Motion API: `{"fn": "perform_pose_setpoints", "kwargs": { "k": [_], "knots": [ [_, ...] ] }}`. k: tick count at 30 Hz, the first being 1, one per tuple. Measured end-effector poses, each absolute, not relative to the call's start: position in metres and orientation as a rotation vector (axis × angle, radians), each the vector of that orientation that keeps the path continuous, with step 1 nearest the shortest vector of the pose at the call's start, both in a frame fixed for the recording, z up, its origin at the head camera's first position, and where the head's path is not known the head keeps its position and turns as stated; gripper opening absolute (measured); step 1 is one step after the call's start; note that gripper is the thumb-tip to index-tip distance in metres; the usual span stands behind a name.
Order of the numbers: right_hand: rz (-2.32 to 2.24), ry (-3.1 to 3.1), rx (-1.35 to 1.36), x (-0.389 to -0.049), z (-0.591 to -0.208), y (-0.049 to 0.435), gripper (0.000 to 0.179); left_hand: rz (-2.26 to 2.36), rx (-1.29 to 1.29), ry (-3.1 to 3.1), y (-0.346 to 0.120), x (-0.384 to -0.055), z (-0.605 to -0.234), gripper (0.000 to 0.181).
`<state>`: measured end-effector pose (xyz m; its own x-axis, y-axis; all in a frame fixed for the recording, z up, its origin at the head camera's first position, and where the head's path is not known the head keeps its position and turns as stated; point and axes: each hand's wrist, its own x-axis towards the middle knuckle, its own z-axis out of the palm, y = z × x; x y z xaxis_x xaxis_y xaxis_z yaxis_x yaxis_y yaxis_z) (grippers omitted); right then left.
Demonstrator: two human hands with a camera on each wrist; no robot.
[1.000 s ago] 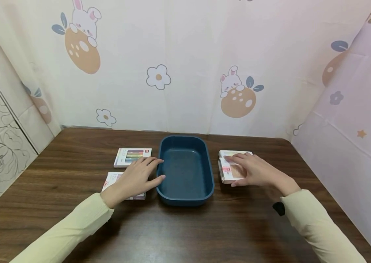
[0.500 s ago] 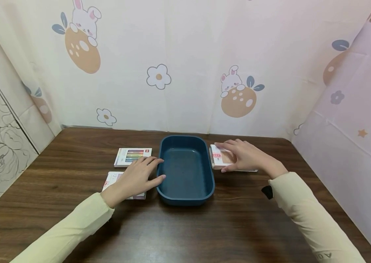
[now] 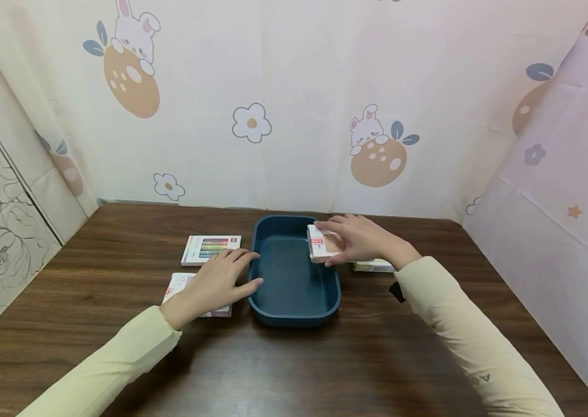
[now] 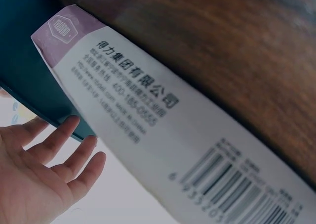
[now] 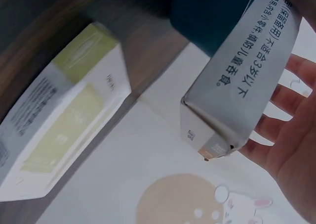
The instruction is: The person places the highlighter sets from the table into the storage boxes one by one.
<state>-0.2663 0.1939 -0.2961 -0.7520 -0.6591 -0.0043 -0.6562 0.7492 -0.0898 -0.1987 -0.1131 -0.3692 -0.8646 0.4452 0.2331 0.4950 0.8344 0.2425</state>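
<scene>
My right hand (image 3: 361,238) pinches a white cardboard box (image 3: 320,246) with a tan panel between thumb and fingers. It holds the box over the right rim of a deep blue rectangular tub (image 3: 294,289). In the right wrist view the held box (image 5: 232,80) shows printed lettering on its side. My left hand (image 3: 215,284), fingers loosely extended, rests with its fingertips at the tub's left rim. Beneath that hand lies a white and purple box (image 3: 178,282), partly covered in the head view; the left wrist view shows its barcode side (image 4: 133,100).
Behind the left hand lies a white box (image 3: 194,250) with a window showing coloured sticks. Right of the tub, partly behind my right hand, is a white and yellow-green box (image 3: 374,265). A patterned curtain (image 3: 299,156) hangs along the back edge of the brown table (image 3: 283,370).
My right hand has lifted the tan-panelled box off the yellow-green one and carried it left over the tub's edge, uncovering part of the box below. The left hand has stayed put.
</scene>
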Motion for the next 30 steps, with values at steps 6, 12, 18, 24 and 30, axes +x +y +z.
{"fn": "perform_pose_setpoints", "kwargs": {
  "k": [6, 12, 18, 24, 30],
  "knots": [
    [-0.075, 2.898, -1.118, -0.273, -0.295, 0.174, 0.083, -0.434, -0.733, -2.851, -0.113, -0.199, -0.369, 0.055],
    [-0.074, 2.892, -1.100, -0.278, -0.294, 0.154, 0.082, -0.438, -0.736, -2.858, -0.112, -0.199, -0.368, 0.055],
    [-0.023, 2.889, -1.083, -0.284, -0.295, 0.134, 0.082, -0.447, -0.734, -2.874, -0.113, -0.199, -0.366, 0.056],
    [-0.016, 2.866, -1.060, -0.289, -0.300, 0.118, 0.081, -0.448, -0.733, -2.881, -0.113, -0.199, -0.366, 0.056],
    [-0.005, 2.865, -1.073, -0.292, -0.305, 0.108, 0.081, -0.434, -0.730, -2.883, -0.113, -0.199, -0.366, 0.057]
  ]
}}
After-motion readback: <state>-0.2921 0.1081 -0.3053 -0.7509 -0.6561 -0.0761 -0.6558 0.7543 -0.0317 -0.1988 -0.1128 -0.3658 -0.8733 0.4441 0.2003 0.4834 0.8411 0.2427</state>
